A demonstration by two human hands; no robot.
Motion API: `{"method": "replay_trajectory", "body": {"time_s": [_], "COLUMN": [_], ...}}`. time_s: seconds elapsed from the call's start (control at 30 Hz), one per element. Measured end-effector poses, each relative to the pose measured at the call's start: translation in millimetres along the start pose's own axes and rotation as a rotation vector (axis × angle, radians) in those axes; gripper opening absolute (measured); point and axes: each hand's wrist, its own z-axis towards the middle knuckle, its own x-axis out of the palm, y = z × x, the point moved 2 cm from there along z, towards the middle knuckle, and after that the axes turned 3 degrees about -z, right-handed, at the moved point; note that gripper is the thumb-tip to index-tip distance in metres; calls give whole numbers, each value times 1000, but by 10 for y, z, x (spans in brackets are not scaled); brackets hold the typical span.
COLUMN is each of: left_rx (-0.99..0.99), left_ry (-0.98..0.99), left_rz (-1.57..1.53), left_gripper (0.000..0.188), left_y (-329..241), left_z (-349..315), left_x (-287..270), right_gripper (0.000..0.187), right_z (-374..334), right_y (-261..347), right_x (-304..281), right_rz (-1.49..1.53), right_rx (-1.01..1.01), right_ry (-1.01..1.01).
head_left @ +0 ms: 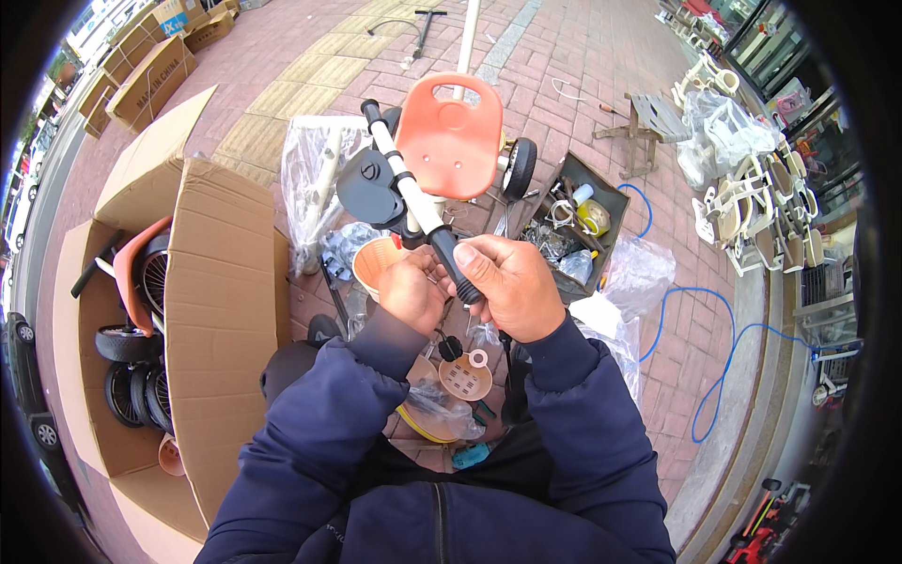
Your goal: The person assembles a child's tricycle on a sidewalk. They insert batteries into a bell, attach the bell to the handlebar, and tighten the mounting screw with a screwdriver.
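Note:
A child's tricycle with an orange seat (449, 141) and a black wheel (520, 169) stands in front of me. Its white handlebar (413, 195) slants toward me and ends in a black grip (446, 252). My right hand (517, 282) is closed around that grip near its end, thumb on top. Beside it, my left hand (413, 291) has its fingers curled together close to the grip; what they hold, if anything, is hidden. A dark grey rounded panel (366, 190) sits at the handlebar's middle. Left of the grip is an orange basket (372, 261), partly behind my left hand.
An open carton (221, 282) with tricycle parts and wheels stands on my left. A toolbox (611, 202) lies right of the tricycle. A blue hose (723, 348) curls over the paving. Below my hands are a perforated peach-coloured piece (465, 379) and plastic bags. A wooden stool (648, 122) stands farther right.

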Motion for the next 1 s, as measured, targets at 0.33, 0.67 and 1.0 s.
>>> {"method": "replay_trajectory", "body": {"time_s": [0.33, 0.67, 1.0], "left_rx": [47, -42, 119], "left_ry": [269, 188, 290], "left_rz": [-126, -303, -287], "left_gripper": [26, 20, 27], "left_y": [-481, -942, -1652], "left_z": [-302, -465, -884], "left_x": [-57, -192, -397], "right_gripper": [80, 35, 36], "right_z": [-161, -18, 468], "right_y": [-35, -120, -527], "right_x": [472, 431, 37], "right_rz": [-28, -83, -183], "right_rx": [-223, -39, 65], "right_ry": [335, 245, -66]}}
